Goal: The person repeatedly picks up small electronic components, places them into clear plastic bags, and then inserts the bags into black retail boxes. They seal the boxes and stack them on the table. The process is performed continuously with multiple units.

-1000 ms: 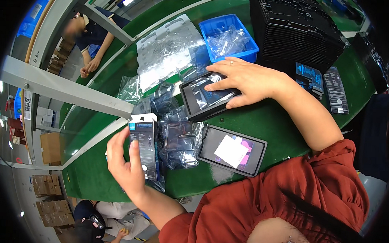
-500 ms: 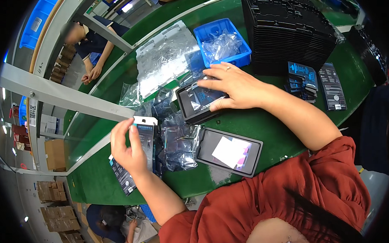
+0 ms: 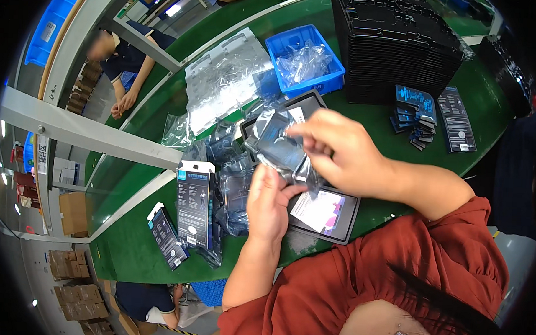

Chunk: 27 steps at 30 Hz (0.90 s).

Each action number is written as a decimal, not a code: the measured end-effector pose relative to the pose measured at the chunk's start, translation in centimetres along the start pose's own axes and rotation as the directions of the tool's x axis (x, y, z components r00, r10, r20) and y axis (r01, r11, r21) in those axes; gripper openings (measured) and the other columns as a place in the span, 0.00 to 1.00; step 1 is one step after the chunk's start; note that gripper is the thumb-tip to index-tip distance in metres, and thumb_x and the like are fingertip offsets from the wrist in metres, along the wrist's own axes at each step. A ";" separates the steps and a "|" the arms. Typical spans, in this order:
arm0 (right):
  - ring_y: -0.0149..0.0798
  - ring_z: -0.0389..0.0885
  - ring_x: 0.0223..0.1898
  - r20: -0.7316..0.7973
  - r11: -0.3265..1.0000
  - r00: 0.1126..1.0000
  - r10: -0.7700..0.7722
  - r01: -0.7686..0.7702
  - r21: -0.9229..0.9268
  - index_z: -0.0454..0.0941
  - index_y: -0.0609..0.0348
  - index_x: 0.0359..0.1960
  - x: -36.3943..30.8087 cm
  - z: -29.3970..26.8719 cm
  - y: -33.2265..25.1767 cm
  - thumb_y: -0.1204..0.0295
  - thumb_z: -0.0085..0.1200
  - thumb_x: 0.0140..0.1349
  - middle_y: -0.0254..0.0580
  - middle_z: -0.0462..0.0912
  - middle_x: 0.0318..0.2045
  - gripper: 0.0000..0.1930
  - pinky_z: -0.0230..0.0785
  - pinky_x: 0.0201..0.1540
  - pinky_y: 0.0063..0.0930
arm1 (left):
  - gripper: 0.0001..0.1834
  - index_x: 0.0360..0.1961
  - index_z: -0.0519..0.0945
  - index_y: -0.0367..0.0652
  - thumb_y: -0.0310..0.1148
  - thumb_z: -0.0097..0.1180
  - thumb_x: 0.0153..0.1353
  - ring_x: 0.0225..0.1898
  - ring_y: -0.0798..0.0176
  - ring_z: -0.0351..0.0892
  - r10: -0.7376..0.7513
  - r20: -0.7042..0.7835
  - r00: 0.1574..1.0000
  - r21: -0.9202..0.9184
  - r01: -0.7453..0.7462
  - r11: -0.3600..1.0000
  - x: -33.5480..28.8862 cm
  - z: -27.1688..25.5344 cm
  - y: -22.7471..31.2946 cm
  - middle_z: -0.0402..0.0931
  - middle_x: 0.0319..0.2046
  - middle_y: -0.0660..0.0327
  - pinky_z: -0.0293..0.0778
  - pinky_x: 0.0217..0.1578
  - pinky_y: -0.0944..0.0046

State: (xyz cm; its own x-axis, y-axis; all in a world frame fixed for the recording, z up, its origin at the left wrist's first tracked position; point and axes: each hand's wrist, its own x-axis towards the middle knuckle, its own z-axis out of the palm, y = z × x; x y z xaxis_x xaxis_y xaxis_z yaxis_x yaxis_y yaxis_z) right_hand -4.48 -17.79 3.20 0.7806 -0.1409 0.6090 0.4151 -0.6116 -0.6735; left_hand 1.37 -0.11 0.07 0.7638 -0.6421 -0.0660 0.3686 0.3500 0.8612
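Over the green table, my right hand pinches a clear plastic bag with a dark flat item inside. My left hand is closed at the bag's lower end, thumb up; its grip is partly hidden. Behind the bag lies a black tray, largely covered. A second black tray, near me, holds a white card and a pink-and-white print. Left of my hands are more bagged dark items, a tall upright-facing black retail box and a smaller one.
A blue bin with clear bags stands beyond, beside a grey moulded tray. Tall stacked black trays rise at far right, with blue packets and a black box before them. A metal beam crosses at left; co-workers sit beyond.
My right hand has drawn the bagged item up from the far black tray toward me. My left hand has moved right from the retail boxes to meet it.
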 end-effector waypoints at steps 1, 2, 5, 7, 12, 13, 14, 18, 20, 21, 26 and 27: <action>0.32 0.75 0.28 0.039 0.999 0.999 -0.006 0.004 0.045 0.78 0.60 0.49 -0.9 -0.2 -0.4 0.87 0.53 0.50 0.39 0.73 0.29 0.22 0.69 0.30 0.26 | 0.18 0.55 0.70 0.39 0.39 0.44 0.72 0.49 0.60 0.78 0.039 -0.058 0.998 0.004 -0.039 0.999 0.1 -0.6 -0.1 0.76 0.50 0.57 0.76 0.47 0.57; 0.34 0.75 0.28 0.054 0.995 0.998 -0.037 0.032 0.099 0.77 0.61 0.49 -1.6 -0.1 -0.7 0.87 0.53 0.51 0.40 0.73 0.30 0.21 0.69 0.31 0.27 | 0.17 0.55 0.71 0.38 0.38 0.44 0.72 0.49 0.60 0.78 0.044 -0.088 0.995 -0.030 -0.047 0.998 0.3 -0.5 0.2 0.76 0.49 0.56 0.76 0.48 0.57; 0.44 0.76 0.28 0.102 0.991 0.990 -0.100 0.091 0.095 0.75 0.60 0.50 -4.2 0.8 -1.3 0.84 0.57 0.51 0.44 0.73 0.30 0.22 0.71 0.29 0.33 | 0.20 0.57 0.70 0.34 0.36 0.47 0.71 0.48 0.59 0.79 0.064 -0.078 0.995 0.019 -0.062 0.998 0.3 -0.2 0.3 0.76 0.50 0.53 0.74 0.51 0.58; 0.50 0.77 0.29 0.254 0.992 0.963 -0.090 0.063 0.111 0.72 0.62 0.50 -5.5 0.8 -2.1 0.82 0.58 0.49 0.47 0.73 0.33 0.23 0.72 0.29 0.39 | 0.22 0.60 0.69 0.33 0.37 0.48 0.70 0.49 0.59 0.78 0.037 -0.049 0.998 0.084 -0.033 0.996 0.0 0.4 0.7 0.76 0.50 0.52 0.74 0.50 0.58; 0.40 0.74 0.23 0.366 0.927 0.852 -0.375 0.344 0.148 0.76 0.57 0.42 -5.4 -0.8 -2.4 0.67 0.61 0.53 0.36 0.70 0.23 0.16 0.68 0.22 0.32 | 0.18 0.55 0.74 0.34 0.30 0.55 0.66 0.45 0.68 0.77 0.096 0.073 0.993 0.400 -0.117 0.909 -0.2 -0.2 0.0 0.78 0.44 0.58 0.73 0.46 0.68; 0.40 0.74 0.23 0.302 0.930 0.883 -0.360 0.366 0.038 0.76 0.57 0.41 -5.1 -1.2 -2.4 0.68 0.60 0.53 0.36 0.70 0.23 0.15 0.68 0.22 0.32 | 0.16 0.52 0.76 0.35 0.28 0.56 0.65 0.43 0.70 0.77 0.113 0.131 0.985 0.519 -0.166 0.839 -0.3 0.3 0.3 0.79 0.41 0.59 0.73 0.44 0.69; 0.39 0.74 0.23 0.234 0.924 0.907 -0.350 0.376 -0.074 0.77 0.57 0.40 -4.3 -1.6 -2.4 0.69 0.60 0.52 0.37 0.71 0.24 0.14 0.68 0.22 0.32 | 0.12 0.47 0.78 0.36 0.28 0.56 0.64 0.37 0.71 0.79 0.086 0.158 0.984 0.689 -0.173 0.704 -0.4 0.4 0.2 0.81 0.36 0.60 0.75 0.40 0.69; 0.45 0.75 0.28 0.264 0.941 0.943 -0.202 0.262 -0.213 0.77 0.60 0.32 -2.6 -2.2 -1.2 0.73 0.57 0.53 0.41 0.73 0.28 0.06 0.71 0.33 0.36 | 0.09 0.42 0.79 0.37 0.31 0.52 0.67 0.26 0.46 0.78 0.036 0.335 0.941 0.841 -0.317 0.438 -1.1 1.4 0.4 0.77 0.24 0.49 0.72 0.28 0.57; 0.48 0.78 0.29 0.415 0.960 0.897 -0.155 0.236 -0.151 0.78 0.62 0.31 -2.7 -2.8 -0.6 0.71 0.56 0.55 0.43 0.76 0.28 0.07 0.72 0.35 0.38 | 0.08 0.38 0.78 0.37 0.31 0.50 0.67 0.26 0.44 0.77 0.005 0.387 0.922 0.837 -0.354 0.417 -1.1 1.4 0.5 0.76 0.24 0.49 0.71 0.27 0.54; 0.49 0.79 0.30 0.462 0.962 0.877 -0.135 0.227 -0.150 0.79 0.62 0.30 -2.7 -2.9 -0.5 0.70 0.56 0.56 0.45 0.77 0.27 0.07 0.73 0.36 0.39 | 0.08 0.36 0.77 0.37 0.31 0.50 0.67 0.26 0.43 0.77 -0.011 0.411 0.911 0.835 -0.372 0.406 -1.1 1.4 0.6 0.76 0.24 0.48 0.71 0.27 0.53; 0.51 0.80 0.27 0.652 0.971 0.757 -0.026 0.173 -0.162 0.78 0.61 0.21 -2.4 -3.3 -0.4 0.68 0.57 0.57 0.47 0.79 0.20 0.11 0.74 0.33 0.42 | 0.08 0.32 0.76 0.39 0.31 0.49 0.66 0.28 0.43 0.77 -0.171 0.377 0.910 0.919 -0.345 0.189 -1.5 1.8 0.7 0.76 0.24 0.49 0.72 0.27 0.51; 0.52 0.80 0.26 0.656 0.974 0.754 -0.048 0.180 -0.136 0.78 0.61 0.20 -2.4 -3.3 0.0 0.68 0.57 0.57 0.48 0.79 0.20 0.11 0.74 0.31 0.43 | 0.08 0.31 0.76 0.39 0.31 0.50 0.66 0.29 0.43 0.77 -0.118 0.430 0.895 0.890 -0.399 0.222 -1.4 1.7 0.6 0.76 0.24 0.50 0.72 0.28 0.51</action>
State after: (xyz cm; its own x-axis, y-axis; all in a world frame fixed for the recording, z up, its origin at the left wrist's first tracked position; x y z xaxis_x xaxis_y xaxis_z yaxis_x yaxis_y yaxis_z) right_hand -7.88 -20.04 3.16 0.8749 0.4334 0.2163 0.4813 -0.7271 -0.4896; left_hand -0.44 -0.16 1.53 0.4119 -0.9095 0.0562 -0.6939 -0.2731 0.6662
